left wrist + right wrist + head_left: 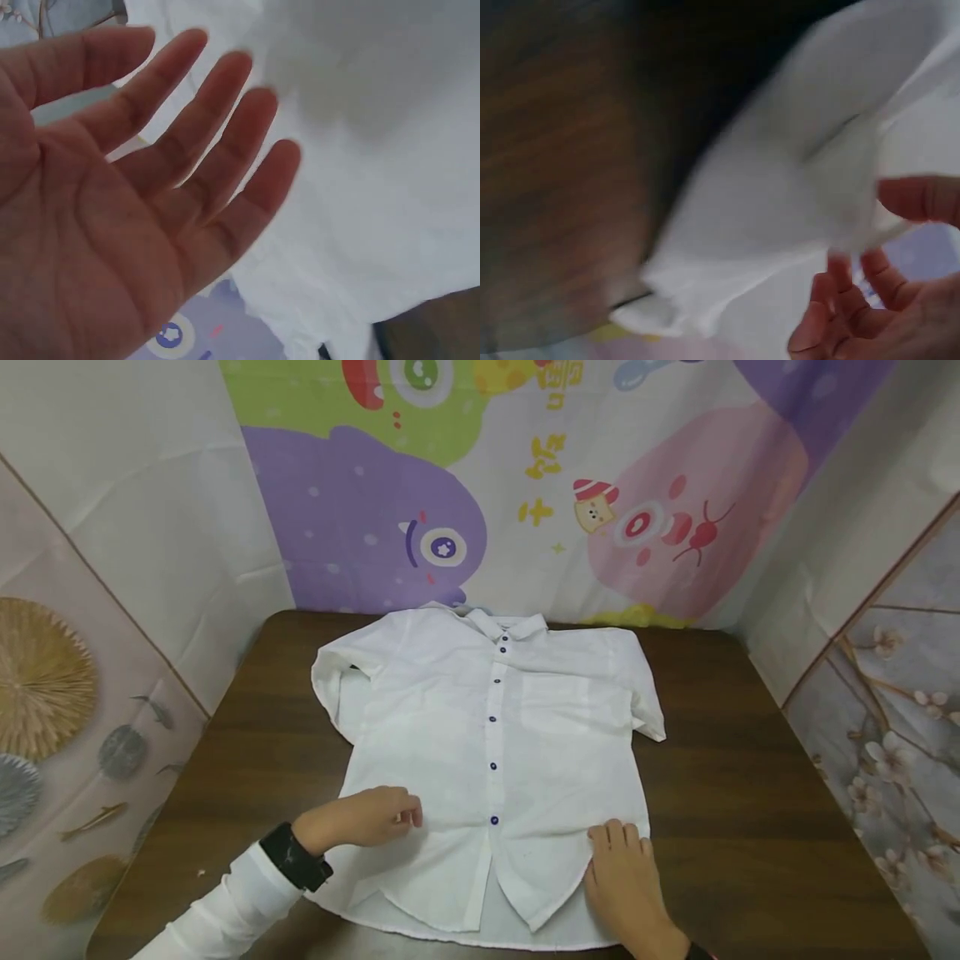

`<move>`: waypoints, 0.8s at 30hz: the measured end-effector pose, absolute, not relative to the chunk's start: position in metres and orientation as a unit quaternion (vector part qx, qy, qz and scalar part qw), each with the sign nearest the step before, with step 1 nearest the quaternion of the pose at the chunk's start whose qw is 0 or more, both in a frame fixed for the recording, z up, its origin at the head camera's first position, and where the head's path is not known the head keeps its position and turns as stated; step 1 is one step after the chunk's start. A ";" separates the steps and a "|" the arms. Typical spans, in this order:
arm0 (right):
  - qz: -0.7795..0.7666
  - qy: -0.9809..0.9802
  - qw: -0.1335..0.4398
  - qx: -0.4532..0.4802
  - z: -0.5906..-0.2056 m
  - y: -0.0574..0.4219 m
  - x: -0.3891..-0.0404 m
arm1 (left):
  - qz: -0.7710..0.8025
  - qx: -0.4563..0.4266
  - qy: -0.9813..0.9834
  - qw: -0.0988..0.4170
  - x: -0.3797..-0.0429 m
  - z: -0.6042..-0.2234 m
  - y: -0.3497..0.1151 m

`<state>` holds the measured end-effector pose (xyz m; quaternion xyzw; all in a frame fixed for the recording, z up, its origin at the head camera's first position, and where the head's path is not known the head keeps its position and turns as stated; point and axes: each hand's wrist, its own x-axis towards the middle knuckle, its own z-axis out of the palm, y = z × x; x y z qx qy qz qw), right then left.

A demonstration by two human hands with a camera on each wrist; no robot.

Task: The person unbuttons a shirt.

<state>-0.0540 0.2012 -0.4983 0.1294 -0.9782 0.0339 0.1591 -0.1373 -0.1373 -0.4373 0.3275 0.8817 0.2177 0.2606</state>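
A white short-sleeved button-up shirt (435, 735) lies spread front up, its collar at the far side and dark buttons down the middle. My left hand (367, 817) is over its lower left part; in the left wrist view the palm and spread fingers (247, 150) show, holding nothing. Near the lower right side edge, my right hand (626, 881) touches the shirt with its fingertips. In the right wrist view, the thumb (919, 199) and the bent fingers (847, 300) stand apart beside the white cloth (742, 202), which is blurred.
The shirt rests on a dark brown wooden table (742, 793) with rounded corners. Behind it hangs a cartoon-printed cloth (375, 518). Patterned panels (900, 735) rise along both sides. A black band (288, 857) is round the left wrist.
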 end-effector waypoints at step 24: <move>0.252 -0.907 -0.258 0.217 -0.434 0.237 -0.060 | 0.081 0.212 0.931 0.284 -0.206 -0.485 -0.069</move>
